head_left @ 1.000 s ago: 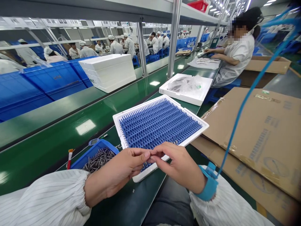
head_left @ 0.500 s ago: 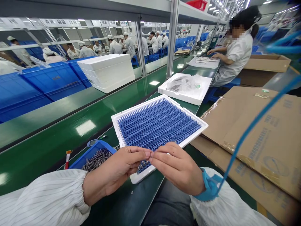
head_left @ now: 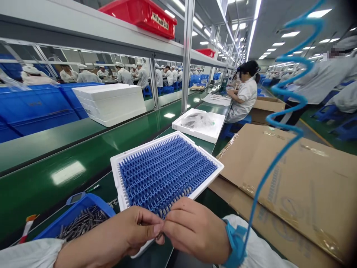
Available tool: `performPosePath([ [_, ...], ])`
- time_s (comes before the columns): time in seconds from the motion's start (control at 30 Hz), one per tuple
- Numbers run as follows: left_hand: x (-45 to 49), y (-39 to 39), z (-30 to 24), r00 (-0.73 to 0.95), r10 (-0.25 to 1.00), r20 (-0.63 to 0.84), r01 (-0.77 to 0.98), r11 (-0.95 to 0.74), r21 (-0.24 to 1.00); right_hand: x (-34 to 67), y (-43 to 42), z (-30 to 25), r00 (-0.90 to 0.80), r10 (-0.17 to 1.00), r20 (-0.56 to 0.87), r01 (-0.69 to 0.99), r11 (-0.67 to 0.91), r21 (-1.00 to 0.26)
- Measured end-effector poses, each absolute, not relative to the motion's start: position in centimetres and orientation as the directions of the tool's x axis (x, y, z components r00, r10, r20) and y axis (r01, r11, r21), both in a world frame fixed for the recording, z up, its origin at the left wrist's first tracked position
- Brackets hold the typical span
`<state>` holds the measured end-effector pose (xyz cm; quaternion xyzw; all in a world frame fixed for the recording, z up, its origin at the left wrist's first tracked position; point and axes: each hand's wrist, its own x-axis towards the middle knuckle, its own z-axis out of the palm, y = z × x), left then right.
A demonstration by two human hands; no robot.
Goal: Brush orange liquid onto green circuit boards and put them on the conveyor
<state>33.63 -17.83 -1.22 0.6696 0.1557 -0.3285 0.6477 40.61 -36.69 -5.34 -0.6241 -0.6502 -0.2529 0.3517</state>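
Note:
My left hand (head_left: 125,238) and my right hand (head_left: 195,232) meet fingertip to fingertip at the bottom of the view, both pinching one small dark metal part (head_left: 159,235). They hover over the near edge of a white tray (head_left: 117,165) filled with rows of blue plastic holders (head_left: 164,173). A blue bin (head_left: 71,214) of small dark metal parts sits just left of my left hand. A blue wrist strap (head_left: 235,242) with a coiled blue cord (head_left: 281,111) is on my right wrist.
A green conveyor belt (head_left: 55,156) runs along the left. White foam boxes (head_left: 108,102) and a white tray with plastic bags (head_left: 199,124) lie further up. Flattened cardboard (head_left: 292,178) lies on the right. A seated co-worker in white (head_left: 242,96) works ahead; others sit beyond the belt.
The camera has tilted upward, so hands and tray now sit lower in the view. My hands stay pinched together on the small part.

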Motion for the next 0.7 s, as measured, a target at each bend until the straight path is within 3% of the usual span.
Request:
performPosePath([
  [0.33, 34.0, -18.6, -0.3, 0.718, -0.386, -0.58, 0.522, -0.254, 0.815, 39.6, -36.5, -5.0, -0.05, 0.563, 0.825, 0.995, 0.1, -0.007],
  [0.57, 33.5, -19.0, -1.8, 0.789, -0.292, -0.54, 0.363, -0.487, 0.795, 39.8, -36.7, -5.3, 0.002, 0.597, 0.803, 0.93, 0.295, -0.221],
  [0.7, 33.5, -19.0, -1.8, 0.815, -0.237, -0.528, 0.366, -0.497, 0.787, 39.5, -37.3, -5.4, 0.137, 0.61, 0.78, 0.828, 0.361, -0.428],
])
